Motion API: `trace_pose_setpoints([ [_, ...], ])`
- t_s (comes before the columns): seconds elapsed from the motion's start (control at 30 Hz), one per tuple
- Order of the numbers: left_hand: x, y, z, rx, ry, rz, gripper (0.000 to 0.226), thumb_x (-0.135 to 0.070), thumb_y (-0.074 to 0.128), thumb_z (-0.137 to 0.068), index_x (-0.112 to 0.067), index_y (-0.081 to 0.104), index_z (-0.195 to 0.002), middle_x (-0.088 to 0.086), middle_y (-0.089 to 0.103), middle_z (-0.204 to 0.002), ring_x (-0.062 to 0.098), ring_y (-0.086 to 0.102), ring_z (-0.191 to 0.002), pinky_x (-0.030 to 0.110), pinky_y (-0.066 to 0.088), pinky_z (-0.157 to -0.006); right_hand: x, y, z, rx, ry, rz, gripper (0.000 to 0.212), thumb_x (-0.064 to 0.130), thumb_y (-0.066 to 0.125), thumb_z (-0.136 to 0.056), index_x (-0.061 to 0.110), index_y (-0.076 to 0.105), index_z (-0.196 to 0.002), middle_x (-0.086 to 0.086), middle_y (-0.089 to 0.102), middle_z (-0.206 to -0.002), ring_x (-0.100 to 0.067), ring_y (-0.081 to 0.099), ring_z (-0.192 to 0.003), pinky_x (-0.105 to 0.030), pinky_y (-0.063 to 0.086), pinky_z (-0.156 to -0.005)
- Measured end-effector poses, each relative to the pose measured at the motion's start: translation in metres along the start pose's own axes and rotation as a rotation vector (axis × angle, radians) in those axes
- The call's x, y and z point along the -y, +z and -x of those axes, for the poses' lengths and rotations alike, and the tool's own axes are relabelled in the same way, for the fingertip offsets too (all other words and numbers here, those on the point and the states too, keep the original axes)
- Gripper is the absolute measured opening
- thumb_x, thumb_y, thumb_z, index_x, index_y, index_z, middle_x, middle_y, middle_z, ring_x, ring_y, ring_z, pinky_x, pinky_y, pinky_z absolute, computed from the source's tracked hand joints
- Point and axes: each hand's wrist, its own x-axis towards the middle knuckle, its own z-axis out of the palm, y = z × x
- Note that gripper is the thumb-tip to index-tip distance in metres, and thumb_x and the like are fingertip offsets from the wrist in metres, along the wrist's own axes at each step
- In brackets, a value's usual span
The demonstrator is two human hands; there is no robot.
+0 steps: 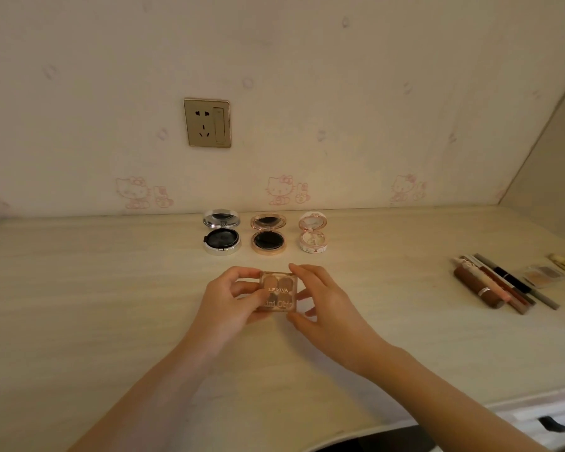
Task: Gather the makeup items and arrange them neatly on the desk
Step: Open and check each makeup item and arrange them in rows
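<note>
**Palette held in both hands, mid-worktop**

Item under handling: one small square palette point(278, 291), clear lid shut, brown pans visible beneath, lettering "LEIXINA" across the lid. It sits at the centre of the worktop point(79, 288), in front of the row of compacts and apart from it. Whether its base rests on the surface or is slightly raised, I cannot tell.

My left hand point(229, 298) grips the palette's left edge: the fingers point(242, 272) curl over the far corner and the thumb lies across the lid. My right hand point(327, 308) pinches the right edge, forefinger on the far corner, thumb at the near corner. The other right fingers point(307, 293) are loosely bent beside the case. Both hands are closed on the one item.

Behind, near the wall, three round compacts stand in a row, all open with lids tilted up – silver compact point(222, 232) left, gold compact point(268, 234) middle, white compact point(313, 232) right. They are apart from one another and evenly spaced.

Far right of the worktop: a cluster of sticks point(516, 285) lying side by side and touching, a brown tube point(477, 287) at its near left side, and a pale palette point(543, 275) just beyond them.

A socket point(207, 123) is on the wall above the compacts.
</note>
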Motion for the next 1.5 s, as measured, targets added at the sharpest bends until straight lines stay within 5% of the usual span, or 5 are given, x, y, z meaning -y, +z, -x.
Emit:
trace_pose_setpoints([
  [0.3, -0.001, -0.003, 0.0, 0.017, -0.048, 0.079, 0.015, -0.014, 0.064, -0.089, -0.005, 0.066, -0.1, 0.015, 0.073, -0.088, 0.024, 0.072, -0.079, 0.031, 0.059, -0.07, 0.006, 0.011, -0.007, -0.077, -0.043, 0.021, 0.064, 0.037, 0.067, -0.084, 0.022, 0.041, -0.141, 0.011, 0.043, -0.128, -0.002, 0.051, -0.106, -0.02, 0.048, -0.088],
  [0.67, -0.003, -0.01, 0.0, 0.224, -0.233, 0.425, 0.038, -0.028, 0.053, -0.092, 0.002, 0.066, -0.112, 0.024, 0.067, -0.11, 0.042, 0.065, -0.101, 0.045, 0.056, -0.085, 0.009, 0.012, -0.008, -0.156, -0.069, -0.011, 0.062, 0.044, 0.065, -0.084, 0.027, 0.044, -0.14, 0.014, 0.045, -0.128, -0.008, 0.043, -0.117, -0.015, 0.036, -0.097],
  [1.03, 0.002, -0.01, -0.002, 0.195, -0.253, 0.412, 0.033, -0.026, 0.052, -0.093, 0.001, 0.07, -0.099, 0.019, 0.071, -0.096, 0.032, 0.069, -0.076, 0.038, 0.059, -0.069, 0.006, 0.003, -0.006, -0.091, -0.046, -0.044, 0.049, 0.043, 0.053, -0.091, 0.027, 0.048, -0.138, 0.014, 0.053, -0.129, -0.004, 0.048, -0.119, -0.018, 0.039, -0.1],
  [1.3, 0.0, -0.011, -0.001, 0.217, -0.217, 0.389, 0.032, -0.021, 0.048, -0.097, 0.002, 0.067, -0.107, 0.023, 0.07, -0.102, 0.04, 0.068, -0.094, 0.041, 0.059, -0.079, 0.003, 0.002, -0.008, -0.17, -0.106, -0.14, 0.033, 0.022, 0.051, -0.097, 0.022, 0.058, -0.129, 0.007, 0.059, -0.121, -0.001, 0.056, -0.109, -0.014, 0.045, -0.091],
  [1.5, 0.003, -0.009, -0.001, 0.076, -0.113, 0.155, 0.02, -0.014, 0.053, -0.096, -0.007, 0.068, -0.107, 0.014, 0.073, -0.099, 0.032, 0.072, -0.083, 0.037, 0.06, -0.073, 0.002, -0.004, -0.014, -0.161, -0.069, -0.093, 0.031, 0.026, 0.048, -0.097, 0.026, 0.06, -0.126, 0.011, 0.063, -0.113, 0.003, 0.056, -0.102, -0.007, 0.043, -0.083],
])
